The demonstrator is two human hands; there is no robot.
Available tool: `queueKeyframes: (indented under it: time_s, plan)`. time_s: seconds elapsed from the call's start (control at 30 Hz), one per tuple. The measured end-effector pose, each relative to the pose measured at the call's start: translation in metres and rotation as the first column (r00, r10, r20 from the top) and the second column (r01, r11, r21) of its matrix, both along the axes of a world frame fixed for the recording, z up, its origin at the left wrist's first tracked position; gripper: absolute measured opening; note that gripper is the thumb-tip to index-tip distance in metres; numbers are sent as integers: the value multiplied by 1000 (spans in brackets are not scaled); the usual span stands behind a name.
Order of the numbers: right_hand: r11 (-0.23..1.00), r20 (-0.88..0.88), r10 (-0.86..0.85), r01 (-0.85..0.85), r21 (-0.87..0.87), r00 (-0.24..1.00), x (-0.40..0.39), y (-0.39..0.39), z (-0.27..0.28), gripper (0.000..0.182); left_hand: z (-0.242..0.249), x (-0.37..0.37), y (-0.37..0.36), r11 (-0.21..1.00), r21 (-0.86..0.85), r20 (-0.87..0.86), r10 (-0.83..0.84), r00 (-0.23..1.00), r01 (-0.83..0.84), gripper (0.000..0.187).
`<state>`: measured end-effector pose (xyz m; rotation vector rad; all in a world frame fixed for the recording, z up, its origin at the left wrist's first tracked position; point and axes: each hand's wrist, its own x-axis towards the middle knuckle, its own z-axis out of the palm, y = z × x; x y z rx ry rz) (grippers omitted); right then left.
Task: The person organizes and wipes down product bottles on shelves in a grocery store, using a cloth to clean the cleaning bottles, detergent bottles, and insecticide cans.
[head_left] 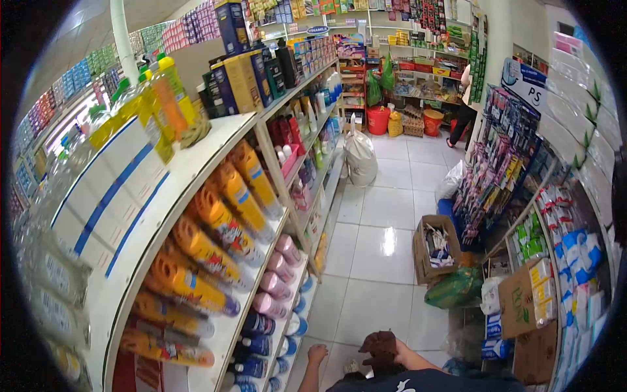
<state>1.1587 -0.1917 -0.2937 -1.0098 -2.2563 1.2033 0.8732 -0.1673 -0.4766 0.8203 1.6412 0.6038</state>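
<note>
Landmark: the white shelf unit [196,171] running along the left side of the aisle.

Nearest to the camera, at the foot of the shelf unit, the left hand [317,355] hangs beside the lowest tier. Its fingers are curled loosely inward; it grasps nothing and touches nothing visible. The items closest to it are the dark blue-capped bottles [256,346] lying on that lowest tier, just to its left.

Further from the shelf unit, toward the aisle centre, the right hand [381,347] is clenched around a dark brown object [379,340], possibly cloth; its exact nature cannot be determined. The forearm runs down to a dark shirt at the frame bottom.

Above the blue-capped bottles, the shelf unit carries pink bottles [277,268] and, one tier higher, orange spray bottles [215,242] lying on their sides. The top tier holds yellow bottles [160,104] and dark blue boxes [238,75].

Across the aisle from the shelf unit, obstructions occupy the tiled floor [379,255]: an open cardboard box [434,248] of goods, a green bag [454,287] just beyond it, and further cartons [522,300] stacked against the right-hand racks.

Farther along the shelf unit, a white sack [360,157] stands in the aisle close to its end. Beyond that, red buckets [377,119] sit at the back wall. Another person [464,108] stands at the far right corner, well apart from both hands.
</note>
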Motion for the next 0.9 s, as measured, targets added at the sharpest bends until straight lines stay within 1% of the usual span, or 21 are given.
queueKeyframes:
  time_s: [0.03, 0.07, 0.1, 0.13, 0.2, 0.23, 0.3, 0.37, 0.4, 0.43, 0.47, 0.5, 0.53, 0.6, 0.63, 0.67, 0.73, 0.8, 0.83, 0.87, 0.9]
  plan:
    - [998, -20, -18, 17, -60, 1000, 8, 13, -1, 22, 4, 8, 26, 999, 31, -3, -20, 1000, 20, 26]
    - [977, -78, -85, 68, -200, 993, 17, 30, -4, 23, -4, 16, 41, 993, 116, 114, -10, 993, -3, 28]
    - [915, -151, -194, 123, -385, 969, 29, 53, -8, 25, -13, 26, 55, 996, 76, 1, -54, 999, 54, 30]
    - [795, -225, -336, 148, -588, 915, 39, 76, -13, 27, -21, 36, 78, 994, 32, -110, -98, 989, 102, 33]
    - [498, -264, -623, 113, -860, 736, 60, 128, -23, 32, -12, 55, 98, 995, -25, 123, -93, 988, 96, 36]
    - [385, -247, -718, 76, -920, 651, 72, 153, -29, 34, -11, 67, 107, 989, -65, 141, -126, 982, 136, 34]
    - [193, -169, -847, -4, -981, 503, 99, 203, -40, 40, -10, 88, 148, 967, -109, 44, -227, 973, 230, 30]
    - [183, -110, -846, 90, -979, 522, 133, 259, -38, 46, -5, 106, 183, 951, -147, -61, -282, 957, 271, 27]
    - [290, -94, -785, 229, -929, 612, 149, 292, -23, 49, -2, 114, 200, 950, -158, -96, -285, 954, 268, 25]
    - [666, 14, -535, 432, -608, 845, 159, 335, 37, 56, 1, 123, 214, 952, -166, -123, -277, 953, 256, 24]
    - [885, 305, -409, 455, -96, 860, 169, 377, 98, 63, 4, 131, 229, 955, -175, -148, -266, 953, 240, 22]
    - [945, 563, -279, 327, 16, 778, 168, 416, 193, 71, 6, 137, 242, 961, -172, -164, -245, 956, 217, 21]
    - [924, 608, -364, 354, 142, 706, 168, 450, 243, 69, 7, 142, 254, 965, -173, -180, -229, 957, 199, 19]
    - [848, 363, -438, 244, 471, 822, 179, 489, 333, 69, 7, 152, 276, 972, -165, -209, -199, 957, 166, 16]
    - [764, 178, -401, 221, 606, 898, 181, 499, 373, 68, 5, 158, 287, 973, -169, -219, -191, 957, 155, 15]
    - [659, -58, -300, 251, 709, 952, 182, 509, 401, 63, 2, 163, 300, 975, -160, -234, -188, 954, 152, 14]
    - [550, -84, -36, 90, 830, 996, 193, 527, 449, 53, -5, 173, 328, 980, -99, -277, -194, 941, 173, 12]
    - [433, -72, 124, 12, 901, 990, 199, 552, 471, 49, -22, 188, 363, 946, 121, -435, -222, 873, 301, 11]
    - [370, -56, 188, -18, 929, 981, 195, 567, 481, 47, -54, 194, 379, 751, 434, -670, -100, 735, 498, 11]
    - [336, -50, 213, -25, 942, 976, 196, 585, 482, 46, -50, 201, 405, 901, 177, -499, -263, 825, 395, 11]
    - [320, -48, 225, -27, 947, 973, 197, 604, 483, 44, -50, 205, 433, 934, 2, -386, -328, 862, 356, 11]
